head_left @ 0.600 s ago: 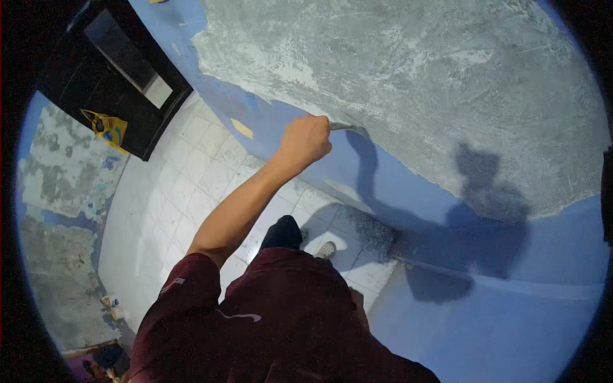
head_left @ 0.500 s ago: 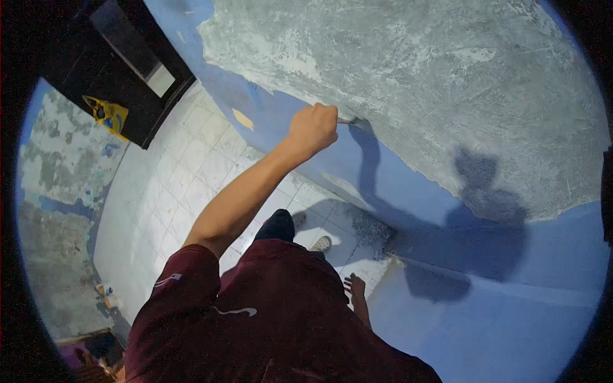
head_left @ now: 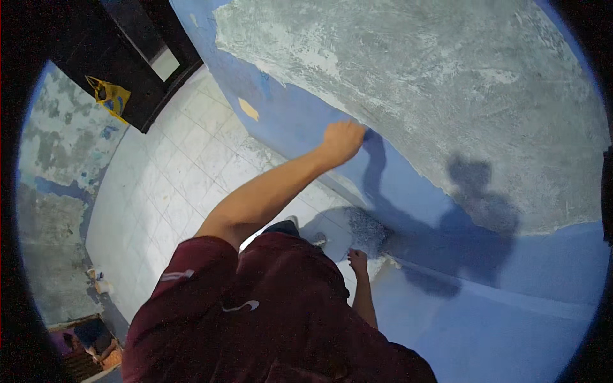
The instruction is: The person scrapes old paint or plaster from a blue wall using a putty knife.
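Note:
My left hand [head_left: 345, 140] is closed in a fist against the wall, at the lower border of the grey plaster patch [head_left: 408, 83], where blue paint [head_left: 300, 115] begins. It grips a thin scraper-like tool, now hidden behind the fist; only the half-second-old picture shows its slim end reaching the wall. Low by my right side hangs my right hand [head_left: 357, 260], fingers loosely curled in, nothing seen in them and touching nothing. My maroon shirt [head_left: 281, 319] fills the bottom middle.
White floor tiles [head_left: 172, 172] lie below, with dark debris [head_left: 370, 230] along the wall's foot. A yellow bag [head_left: 112, 99] hangs at a dark door [head_left: 96, 51]. On the left stands another peeling wall [head_left: 54, 153]; small containers [head_left: 99, 282] sit at its foot. A person [head_left: 96, 345] shows at lower left.
My left hand has moved right and slightly down along the plaster border, and the tool has gone out of sight. My right hand has risen a little, its fingers now curled rather than spread.

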Demonstrator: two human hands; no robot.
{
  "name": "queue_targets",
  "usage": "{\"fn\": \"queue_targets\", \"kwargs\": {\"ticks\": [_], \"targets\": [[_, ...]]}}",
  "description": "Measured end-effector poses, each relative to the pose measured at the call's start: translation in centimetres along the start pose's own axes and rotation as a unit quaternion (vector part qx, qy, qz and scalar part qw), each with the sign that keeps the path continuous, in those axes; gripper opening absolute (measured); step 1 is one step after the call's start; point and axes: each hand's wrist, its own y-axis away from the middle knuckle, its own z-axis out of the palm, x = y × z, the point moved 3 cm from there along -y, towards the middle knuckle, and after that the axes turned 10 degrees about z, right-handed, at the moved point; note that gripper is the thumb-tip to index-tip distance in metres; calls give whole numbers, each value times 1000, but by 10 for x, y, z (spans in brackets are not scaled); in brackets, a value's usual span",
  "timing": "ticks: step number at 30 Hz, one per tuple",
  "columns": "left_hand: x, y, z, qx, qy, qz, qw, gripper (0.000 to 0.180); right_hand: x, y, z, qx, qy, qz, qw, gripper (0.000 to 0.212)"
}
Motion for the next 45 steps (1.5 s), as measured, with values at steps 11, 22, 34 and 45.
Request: {"fn": "queue_targets", "kwargs": {"ticks": [11,22,34,45], "targets": [[8,147,87,-176,212,-128,953,21,-225,128,-35,352,240,-269,864,63],[-1,129,27,-27,727,-438,528,33,-405,104,-31,166,302,-304,888,60],[64,68,66,183,532,-268,782,41,-452,70,-124,122,116,-302,938,40],[126,35,82,281,497,-365,736,29,-484,88,-146,142,426,-327,832,29]]}}
